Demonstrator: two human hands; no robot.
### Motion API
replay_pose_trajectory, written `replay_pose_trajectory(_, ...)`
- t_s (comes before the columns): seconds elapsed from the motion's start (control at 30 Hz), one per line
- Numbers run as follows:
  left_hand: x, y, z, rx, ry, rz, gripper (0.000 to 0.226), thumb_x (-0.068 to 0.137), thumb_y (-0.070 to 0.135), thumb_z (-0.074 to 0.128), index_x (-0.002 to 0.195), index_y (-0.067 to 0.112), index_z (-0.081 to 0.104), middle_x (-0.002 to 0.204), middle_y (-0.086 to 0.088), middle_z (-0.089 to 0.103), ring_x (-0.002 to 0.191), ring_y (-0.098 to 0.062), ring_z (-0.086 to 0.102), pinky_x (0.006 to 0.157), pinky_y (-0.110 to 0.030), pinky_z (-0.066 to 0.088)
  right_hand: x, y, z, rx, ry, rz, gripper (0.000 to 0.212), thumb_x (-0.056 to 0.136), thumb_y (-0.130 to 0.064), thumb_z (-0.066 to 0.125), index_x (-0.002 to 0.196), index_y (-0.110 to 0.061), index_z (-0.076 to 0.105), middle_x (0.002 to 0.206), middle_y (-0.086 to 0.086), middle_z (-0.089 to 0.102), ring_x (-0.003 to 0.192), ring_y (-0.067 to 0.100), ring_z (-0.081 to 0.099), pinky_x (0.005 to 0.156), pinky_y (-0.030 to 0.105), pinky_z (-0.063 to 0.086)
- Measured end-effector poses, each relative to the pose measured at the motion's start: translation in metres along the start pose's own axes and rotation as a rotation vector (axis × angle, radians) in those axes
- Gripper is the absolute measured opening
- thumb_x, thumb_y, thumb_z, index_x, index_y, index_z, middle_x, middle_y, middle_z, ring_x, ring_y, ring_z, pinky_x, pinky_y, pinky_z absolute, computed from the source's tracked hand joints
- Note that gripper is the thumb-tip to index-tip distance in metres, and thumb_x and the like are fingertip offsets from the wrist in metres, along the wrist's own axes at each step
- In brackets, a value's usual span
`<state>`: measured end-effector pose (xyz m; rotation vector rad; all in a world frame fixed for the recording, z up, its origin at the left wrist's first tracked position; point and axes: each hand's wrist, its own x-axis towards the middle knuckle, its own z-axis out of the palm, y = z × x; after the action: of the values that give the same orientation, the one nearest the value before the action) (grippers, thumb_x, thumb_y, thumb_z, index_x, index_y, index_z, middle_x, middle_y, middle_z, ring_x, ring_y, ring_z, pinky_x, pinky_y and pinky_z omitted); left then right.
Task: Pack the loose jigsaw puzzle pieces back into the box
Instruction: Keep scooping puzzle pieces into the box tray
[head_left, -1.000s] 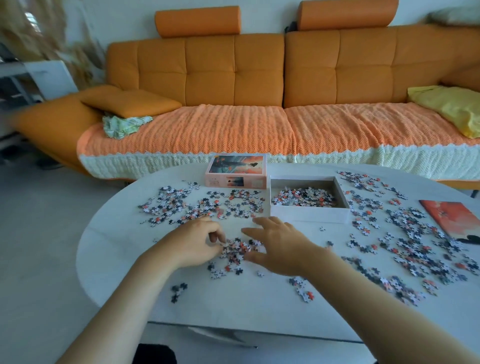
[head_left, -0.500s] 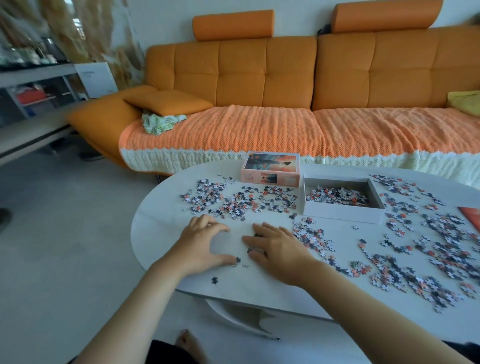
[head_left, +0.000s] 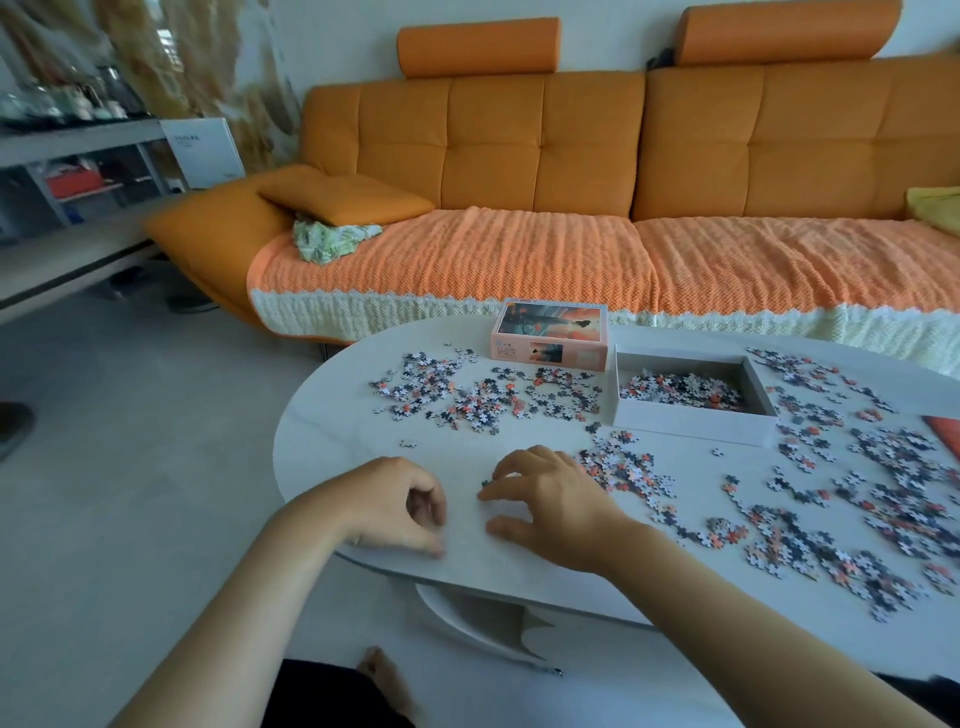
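Matt white bench (head_left: 363, 447), smooth; plain white cardboard box (head_left: 691, 423); glossy printed lid (head_left: 550, 332); coarse knitted orange throw (head_left: 467, 260) on the smooth-upholstered sofa (head_left: 493, 135).

- You face a long orange sofa (head_left: 545, 150) with a tufted back and two roll headrests (head_left: 478, 47), set against a white wall (head_left: 337, 41).
- A ribbed orange throw (head_left: 467, 260) with a cream edge covers its seat.
- At the sofa's left end you see an orange cushion (head_left: 343, 195) with a green leaf-print cloth (head_left: 324, 241) touching it.
- To your left, a grey shelf unit (head_left: 78, 171), a white box (head_left: 202, 150) and dried pampas grass (head_left: 171, 62).
- The floor (head_left: 130, 441) is pale, in soft daylight.
- Right before you is a white oval table (head_left: 337, 431).
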<state>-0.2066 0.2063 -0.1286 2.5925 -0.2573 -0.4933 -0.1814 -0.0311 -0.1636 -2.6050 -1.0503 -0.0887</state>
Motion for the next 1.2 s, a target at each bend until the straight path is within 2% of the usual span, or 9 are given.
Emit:
replay_pose_trajectory(0.2,0.013,0.006,0.010,0.032,0.181,0.030,0.020,0.066,0.044,0.081,0.080,0.036,0.070,0.073,0.019,0.064,0.069,0.002,0.058,0.067,-0.023,0.051,0.006,0.000,-0.005,-0.061,0.106,0.123,0.016,0.091,-0.034,0.058,0.101,-0.032,0.071,0.104,-0.005,0.061,0.099,0.022,0.053,0.084,0.034,0.038)
replay_pose_trajectory(0.37,0.033,0.030,0.021,0.088,0.282,0.116,0.038,0.078,0.045,0.074,0.113,0.036,0.062,0.098,0.017,0.054,0.079,-0.003,0.050,0.071,-0.026,0.045,0.000,0.007,-0.004,-0.079,0.046,0.069,0.034,0.094,-0.035,0.054,0.127,-0.029,0.059,0.119,-0.002,0.055,0.108,0.022,0.049,0.092,0.036,0.041)
replay_pose_trajectory(0.47,0.047,0.044,0.030,0.068,0.310,0.158,0.054,0.082,0.039,0.071,0.132,0.028,0.055,0.107,0.011,0.051,0.081,-0.005,0.045,0.076,-0.024,0.041,-0.005,0.019,-0.015,-0.114,0.045,0.082,0.026,0.094,-0.035,0.056,0.116,-0.031,0.067,0.110,-0.003,0.059,0.101,0.022,0.051,0.087,0.036,0.042)
replay_pose_trajectory(0.67,0.071,0.075,0.046,0.033,0.328,0.232,0.030,0.089,0.017,0.067,0.119,0.018,0.067,0.094,0.007,0.056,0.083,-0.008,0.055,0.082,-0.023,0.047,-0.026,0.054,-0.049,-0.064,0.011,0.219,0.017,0.086,-0.033,0.063,0.100,-0.033,0.072,0.098,-0.008,0.063,0.097,0.014,0.056,0.085,0.034,0.048)
replay_pose_trajectory(0.8,0.081,0.098,0.056,-0.130,0.264,0.268,0.031,0.089,0.013,0.066,0.119,0.017,0.067,0.095,0.010,0.064,0.083,-0.001,0.061,0.076,-0.015,0.048,-0.041,0.077,-0.068,-0.023,0.038,0.337,0.023,0.090,-0.038,0.062,0.112,-0.035,0.068,0.113,-0.009,0.061,0.106,0.014,0.055,0.094,0.036,0.048)
replay_pose_trajectory(0.9,0.086,0.109,0.051,-0.121,0.276,0.255,0.041,0.089,0.026,0.067,0.130,0.023,0.059,0.109,0.011,0.057,0.094,0.000,0.056,0.081,-0.017,0.046,-0.049,0.085,-0.071,-0.072,-0.065,0.385,0.039,0.093,-0.038,0.058,0.131,-0.035,0.056,0.132,-0.007,0.051,0.122,0.016,0.046,0.105,0.037,0.041)
replay_pose_trajectory(1.0,0.089,0.111,0.049,0.078,0.156,0.190,0.085,0.076,0.060,0.069,0.147,0.029,0.034,0.135,0.009,0.034,0.129,-0.009,0.029,0.103,-0.035,0.035,-0.051,0.087,-0.070,-0.040,-0.144,0.380,0.042,0.093,-0.035,0.058,0.134,-0.036,0.053,0.133,-0.008,0.049,0.124,0.014,0.043,0.106,0.035,0.038)
replay_pose_trajectory(1.07,0.092,0.116,0.053,0.185,0.053,0.179,0.102,0.070,0.069,0.068,0.152,0.028,0.023,0.139,0.009,0.026,0.134,-0.013,0.018,0.108,-0.039,0.030,-0.051,0.088,-0.073,0.002,-0.151,0.374,0.038,0.094,-0.031,0.057,0.131,-0.036,0.056,0.130,-0.008,0.051,0.120,0.014,0.046,0.102,0.031,0.038)
replay_pose_trajectory(1.2,0.101,0.128,0.060,0.087,0.026,0.246,0.084,0.079,0.055,0.070,0.150,0.028,0.032,0.132,0.005,0.034,0.131,-0.013,0.030,0.108,-0.037,0.035,-0.054,0.092,-0.085,0.022,-0.188,0.438,0.053,0.090,-0.048,0.057,0.141,-0.036,0.044,0.135,-0.006,0.045,0.112,0.014,0.051,0.096,0.031,0.042)
